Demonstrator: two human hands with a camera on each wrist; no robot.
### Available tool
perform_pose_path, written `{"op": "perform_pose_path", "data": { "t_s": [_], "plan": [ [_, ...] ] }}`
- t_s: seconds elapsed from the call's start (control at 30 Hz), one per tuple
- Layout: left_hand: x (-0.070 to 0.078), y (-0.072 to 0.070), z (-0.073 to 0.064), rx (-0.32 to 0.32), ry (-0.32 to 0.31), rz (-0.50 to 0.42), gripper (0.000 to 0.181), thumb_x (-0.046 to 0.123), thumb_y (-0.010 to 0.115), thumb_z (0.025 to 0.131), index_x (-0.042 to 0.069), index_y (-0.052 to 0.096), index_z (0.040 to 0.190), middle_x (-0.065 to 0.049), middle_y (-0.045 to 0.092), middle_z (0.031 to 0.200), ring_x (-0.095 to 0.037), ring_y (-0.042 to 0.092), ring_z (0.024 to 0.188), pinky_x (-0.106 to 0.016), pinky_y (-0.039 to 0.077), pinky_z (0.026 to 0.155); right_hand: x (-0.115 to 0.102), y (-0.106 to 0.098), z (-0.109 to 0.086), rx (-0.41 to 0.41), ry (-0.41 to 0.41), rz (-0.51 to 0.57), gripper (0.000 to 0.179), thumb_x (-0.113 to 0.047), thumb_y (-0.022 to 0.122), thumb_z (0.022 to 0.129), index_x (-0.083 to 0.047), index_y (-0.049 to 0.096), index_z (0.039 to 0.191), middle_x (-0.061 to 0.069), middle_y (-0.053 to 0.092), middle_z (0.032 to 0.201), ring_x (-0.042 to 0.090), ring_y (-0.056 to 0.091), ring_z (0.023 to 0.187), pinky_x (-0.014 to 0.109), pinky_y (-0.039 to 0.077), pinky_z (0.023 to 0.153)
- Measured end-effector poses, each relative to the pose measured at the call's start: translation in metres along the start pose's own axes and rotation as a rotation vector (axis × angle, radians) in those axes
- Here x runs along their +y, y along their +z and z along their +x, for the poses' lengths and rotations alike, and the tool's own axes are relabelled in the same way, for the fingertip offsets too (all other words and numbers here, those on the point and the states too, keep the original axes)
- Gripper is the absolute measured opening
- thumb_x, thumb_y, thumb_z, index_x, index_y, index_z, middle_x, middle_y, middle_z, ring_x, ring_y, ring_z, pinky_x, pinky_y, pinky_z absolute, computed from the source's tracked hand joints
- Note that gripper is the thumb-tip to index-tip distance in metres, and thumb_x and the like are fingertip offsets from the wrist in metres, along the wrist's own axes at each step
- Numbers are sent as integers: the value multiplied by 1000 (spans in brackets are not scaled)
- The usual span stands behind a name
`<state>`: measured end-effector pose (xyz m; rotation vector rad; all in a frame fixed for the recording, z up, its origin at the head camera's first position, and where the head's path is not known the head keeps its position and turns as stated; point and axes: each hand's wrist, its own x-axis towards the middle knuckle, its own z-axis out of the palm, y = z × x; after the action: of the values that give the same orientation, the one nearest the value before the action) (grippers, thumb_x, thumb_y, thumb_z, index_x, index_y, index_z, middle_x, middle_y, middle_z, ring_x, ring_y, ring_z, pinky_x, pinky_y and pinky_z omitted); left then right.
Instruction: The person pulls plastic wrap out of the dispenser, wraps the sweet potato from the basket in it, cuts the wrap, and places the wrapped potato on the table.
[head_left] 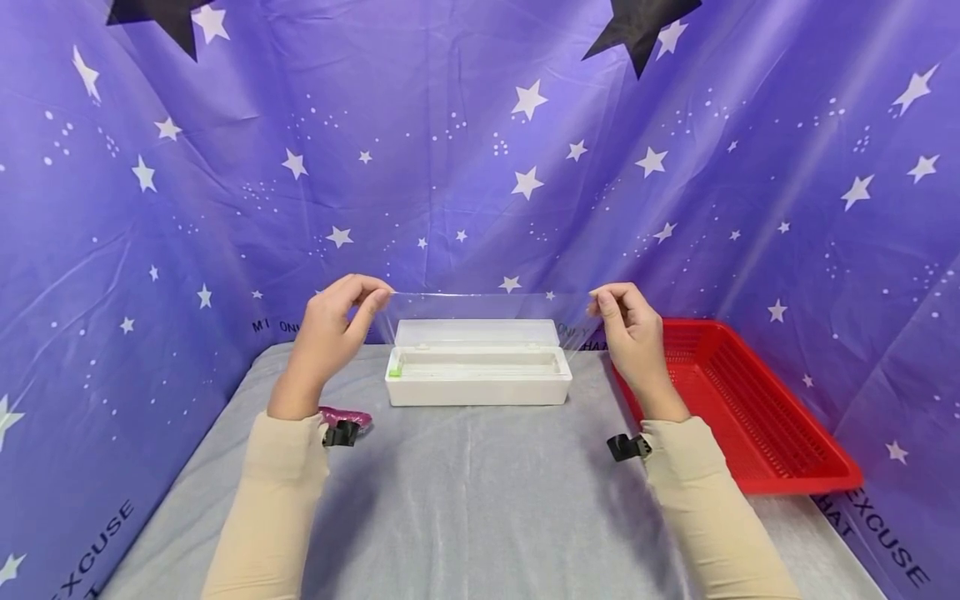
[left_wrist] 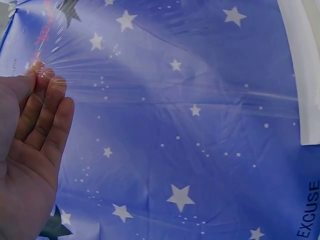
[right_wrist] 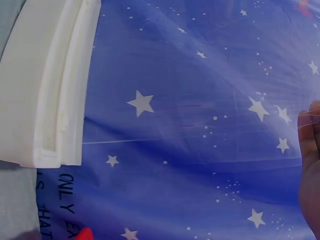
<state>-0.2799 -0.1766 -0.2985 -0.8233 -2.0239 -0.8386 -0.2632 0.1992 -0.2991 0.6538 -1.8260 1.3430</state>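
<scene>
A sheet of clear plastic wrap point(head_left: 487, 306) is stretched between both hands, above a white cling film dispenser point(head_left: 480, 392). My left hand point(head_left: 333, 329) pinches the film's left corner between thumb and fingertips; creases fan out from that grip in the left wrist view. The opposite corner is held by my right hand point(head_left: 633, 333), thumb against fingers. In the right wrist view only part of that hand point(right_wrist: 310, 155) shows at the edge. The dispenser's lid point(head_left: 476, 332) stands raised at the back, and a small green piece point(head_left: 395, 372) sits at its left end.
At the right stands a red plastic basket point(head_left: 780, 417) with perforated walls. A shiny magenta item point(head_left: 352, 417) lies partly behind the left wrist. Grey cloth point(head_left: 480, 500) covers the table, and a purple star-patterned curtain point(head_left: 450, 192) surrounds it.
</scene>
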Motion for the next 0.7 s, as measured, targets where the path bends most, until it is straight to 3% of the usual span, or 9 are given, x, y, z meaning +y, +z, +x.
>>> {"op": "perform_pose_path", "data": {
  "t_s": [0.2, 0.4, 0.63, 0.7],
  "plan": [
    [5, -6, 5, 8, 22, -5, 8, 4, 64, 98, 5, 71, 103, -3, 63, 87, -13, 55, 77, -26, 43, 68, -5, -4, 3, -17, -17, 3, 13, 6, 51, 101, 17, 59, 101, 26, 60, 80, 15, 59, 75, 18, 43, 62],
    [10, -9, 2, -12, 8, -23, 9, 4, 65, 97, 6, 72, 103, -2, 65, 88, -12, 57, 79, -26, 46, 69, -4, -8, 0, -49, 33, 135, 14, 7, 49, 101, 20, 55, 103, 28, 57, 82, 16, 62, 72, 21, 55, 69],
    [13, -8, -1, -43, -22, -87, 12, 4, 64, 98, 7, 73, 104, 0, 67, 88, -10, 60, 76, -20, 45, 64, -2, -13, -5, -67, 94, 158, 13, 5, 50, 102, 17, 56, 103, 6, 63, 85, 19, 63, 74, 22, 57, 70],
    [12, -7, -2, -49, -29, -100, 12, 4, 64, 98, 7, 74, 104, 0, 68, 89, -10, 60, 75, -20, 45, 63, -2, -14, -6, -75, 106, 149, 13, 4, 50, 102, 16, 57, 103, 13, 62, 84, 22, 62, 73, 23, 57, 69]
  ]
}}
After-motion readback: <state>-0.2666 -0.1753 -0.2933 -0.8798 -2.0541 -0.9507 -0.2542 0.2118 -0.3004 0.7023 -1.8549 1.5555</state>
